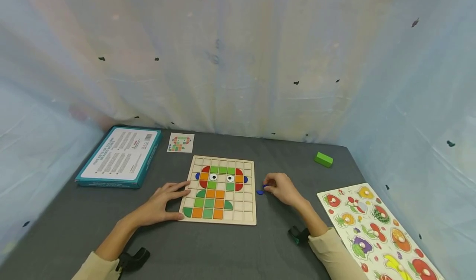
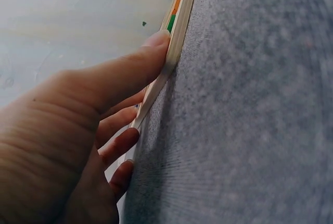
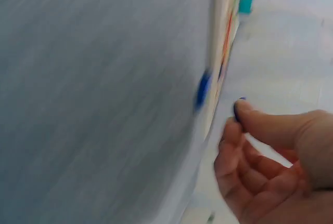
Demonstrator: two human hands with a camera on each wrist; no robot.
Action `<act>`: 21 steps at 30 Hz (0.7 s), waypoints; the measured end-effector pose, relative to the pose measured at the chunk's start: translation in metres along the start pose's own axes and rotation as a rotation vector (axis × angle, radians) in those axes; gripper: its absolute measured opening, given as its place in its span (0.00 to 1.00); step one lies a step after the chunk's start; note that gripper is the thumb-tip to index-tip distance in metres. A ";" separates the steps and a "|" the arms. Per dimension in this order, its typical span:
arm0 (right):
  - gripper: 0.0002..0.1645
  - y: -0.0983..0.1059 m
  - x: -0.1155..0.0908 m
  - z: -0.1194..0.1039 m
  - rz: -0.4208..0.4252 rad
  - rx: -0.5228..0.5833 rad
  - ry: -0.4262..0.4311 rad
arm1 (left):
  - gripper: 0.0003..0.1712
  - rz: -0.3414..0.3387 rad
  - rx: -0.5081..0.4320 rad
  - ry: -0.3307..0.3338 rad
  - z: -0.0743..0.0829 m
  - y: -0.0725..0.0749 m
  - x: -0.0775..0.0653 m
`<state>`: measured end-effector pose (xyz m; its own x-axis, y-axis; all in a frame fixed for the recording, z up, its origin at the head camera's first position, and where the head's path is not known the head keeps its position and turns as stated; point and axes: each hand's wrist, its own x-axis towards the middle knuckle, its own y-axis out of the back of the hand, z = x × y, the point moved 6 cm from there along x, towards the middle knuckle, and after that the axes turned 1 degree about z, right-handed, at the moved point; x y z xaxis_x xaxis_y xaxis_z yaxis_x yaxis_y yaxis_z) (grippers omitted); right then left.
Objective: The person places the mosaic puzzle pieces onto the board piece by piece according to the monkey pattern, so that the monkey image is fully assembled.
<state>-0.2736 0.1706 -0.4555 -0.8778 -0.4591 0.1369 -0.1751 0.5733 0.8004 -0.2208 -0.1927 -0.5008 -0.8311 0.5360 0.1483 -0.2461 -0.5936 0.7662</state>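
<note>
A wooden grid board (image 1: 239, 219) lies on the table, bearing red, green, orange and blue tiles and two eye tiles. My left hand (image 1: 162, 203) spreads along its left side. The thumb (image 2: 130, 68) touches the edge near the front corner, and the fingertips touch it farther back. Just off the board's right side, my right hand (image 1: 283, 189) pinches a small blue piece (image 3: 238, 110) between thumb and fingertips; most of that piece is hidden. Another blue piece, a half-round one (image 1: 260, 192), lies on the table between the board and this hand.
Behind the board lies a pattern card (image 1: 180, 142) with a coloured tile picture. A teal box (image 1: 119, 154) sits at the back left. At the back right is a green block (image 1: 323, 159), and a fruit puzzle board (image 1: 366, 214) lies at the front right.
</note>
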 end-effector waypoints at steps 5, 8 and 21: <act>0.07 -0.029 0.029 -0.055 -0.140 0.230 0.120 | 0.51 0.014 -0.004 0.018 -0.004 0.000 0.000; 0.06 -0.059 0.048 -0.091 -0.273 0.286 0.145 | 0.54 0.020 0.005 0.031 -0.006 0.000 0.000; 0.07 -0.130 0.088 -0.149 -0.363 0.095 0.233 | 0.56 0.016 -0.022 0.038 -0.006 0.000 0.001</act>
<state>-0.2612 -0.0454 -0.4607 -0.6296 -0.7769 -0.0064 -0.5031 0.4014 0.7653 -0.2247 -0.1957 -0.5038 -0.8533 0.5035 0.1358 -0.2436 -0.6151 0.7499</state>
